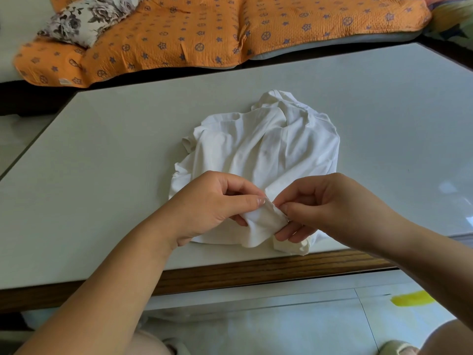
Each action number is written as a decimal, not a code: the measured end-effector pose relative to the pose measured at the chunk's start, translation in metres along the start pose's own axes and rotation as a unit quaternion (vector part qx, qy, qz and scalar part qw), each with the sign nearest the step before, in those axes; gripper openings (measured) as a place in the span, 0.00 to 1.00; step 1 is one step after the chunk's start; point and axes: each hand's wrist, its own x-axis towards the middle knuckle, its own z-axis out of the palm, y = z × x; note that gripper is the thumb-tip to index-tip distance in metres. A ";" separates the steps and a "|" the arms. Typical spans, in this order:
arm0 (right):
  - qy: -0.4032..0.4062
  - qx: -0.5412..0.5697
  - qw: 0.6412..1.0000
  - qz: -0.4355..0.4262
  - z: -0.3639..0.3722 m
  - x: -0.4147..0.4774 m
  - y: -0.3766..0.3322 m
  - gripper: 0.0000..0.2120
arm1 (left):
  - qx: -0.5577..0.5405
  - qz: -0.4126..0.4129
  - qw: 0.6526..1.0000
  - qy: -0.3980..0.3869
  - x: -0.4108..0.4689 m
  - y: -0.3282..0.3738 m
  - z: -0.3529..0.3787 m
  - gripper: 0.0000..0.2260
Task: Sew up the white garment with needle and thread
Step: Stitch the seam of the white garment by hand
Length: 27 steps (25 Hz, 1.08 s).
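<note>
— Where is the white garment [263, 149]?
— Crumpled on the grey table [102, 175], near its front edge, with 1 fold lifted.
— And the hands?
— The left hand [212, 203] pinches that fold between thumb and forefinger. The right hand [320, 203] pinches the fold's other end, lower fingers under the cloth. A needle is too small to make out.

Pale table [102, 162], wooden front edge; orange patterned quilt [204, 29] behind; floral cushion [84, 19] on quilt; tiled floor [281, 324].
</note>
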 end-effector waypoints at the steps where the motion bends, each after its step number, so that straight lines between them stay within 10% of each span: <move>1: -0.002 0.006 1.000 -0.001 0.000 0.000 0.000 0.07 | -0.002 0.001 1.000 -0.001 0.000 0.000 0.000 0.05; 27: -0.010 0.021 1.000 -0.010 0.002 -0.001 -0.001 0.05 | -0.066 -0.012 0.998 -0.015 0.000 0.001 0.002 0.09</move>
